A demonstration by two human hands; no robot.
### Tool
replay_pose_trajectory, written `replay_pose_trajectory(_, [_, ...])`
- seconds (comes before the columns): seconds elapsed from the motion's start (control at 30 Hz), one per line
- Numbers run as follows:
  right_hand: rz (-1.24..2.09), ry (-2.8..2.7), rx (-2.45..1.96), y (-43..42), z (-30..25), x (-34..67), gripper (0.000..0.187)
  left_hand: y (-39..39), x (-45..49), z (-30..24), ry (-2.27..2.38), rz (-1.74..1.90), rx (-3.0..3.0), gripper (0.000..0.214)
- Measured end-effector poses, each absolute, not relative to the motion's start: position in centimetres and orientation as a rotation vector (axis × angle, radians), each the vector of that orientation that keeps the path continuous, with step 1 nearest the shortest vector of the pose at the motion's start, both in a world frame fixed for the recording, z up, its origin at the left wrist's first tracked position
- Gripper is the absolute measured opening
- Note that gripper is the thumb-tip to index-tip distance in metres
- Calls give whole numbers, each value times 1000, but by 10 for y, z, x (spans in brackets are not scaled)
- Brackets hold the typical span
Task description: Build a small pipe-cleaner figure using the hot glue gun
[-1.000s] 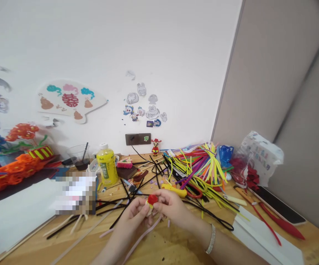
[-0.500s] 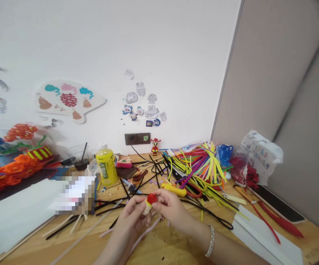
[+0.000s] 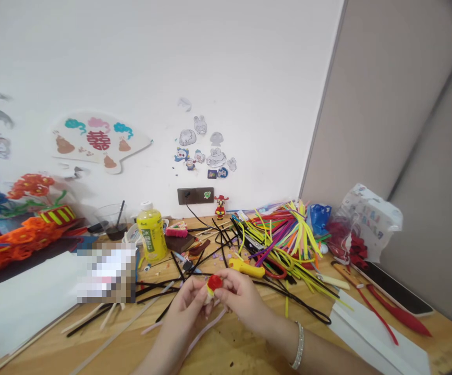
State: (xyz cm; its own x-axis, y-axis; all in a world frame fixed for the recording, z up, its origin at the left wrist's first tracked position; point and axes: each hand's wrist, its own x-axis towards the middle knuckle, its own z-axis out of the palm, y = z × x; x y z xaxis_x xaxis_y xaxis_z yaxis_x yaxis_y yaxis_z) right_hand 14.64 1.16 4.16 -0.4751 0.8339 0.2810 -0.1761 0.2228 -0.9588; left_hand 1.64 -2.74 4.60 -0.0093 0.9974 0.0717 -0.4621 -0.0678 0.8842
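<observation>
Both my hands meet low over the wooden table (image 3: 241, 354) around a small craft piece (image 3: 213, 285) with a red fuzzy top and a pale yellow lower part. My left hand (image 3: 188, 307) pinches it from the left and my right hand (image 3: 241, 297), with a silver bracelet at the wrist, pinches it from the right. A pale pink pipe cleaner (image 3: 204, 330) trails down from the piece across the table. Black pipe cleaners (image 3: 194, 265) lie scattered just beyond my fingers.
A pile of coloured pipe cleaners (image 3: 284, 234) lies at the right, yellow-handled scissors (image 3: 249, 269) before it. A yellow bottle (image 3: 151, 234), a clear cup (image 3: 112, 221), orange and blue pipe-cleaner flowers (image 3: 18, 229) and white paper (image 3: 26, 297) sit left. A plastic bag (image 3: 366, 221) and a red tool (image 3: 398, 315) lie right.
The hands stay in the same place, with only small finger movements turning the red-topped piece. Nothing else on the table has moved.
</observation>
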Motion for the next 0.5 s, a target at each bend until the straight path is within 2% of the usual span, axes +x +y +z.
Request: replay_pose_trajectory(0.5, [1423, -1579, -665, 10, 45, 146, 35, -28, 16, 43, 771, 1386, 895, 29])
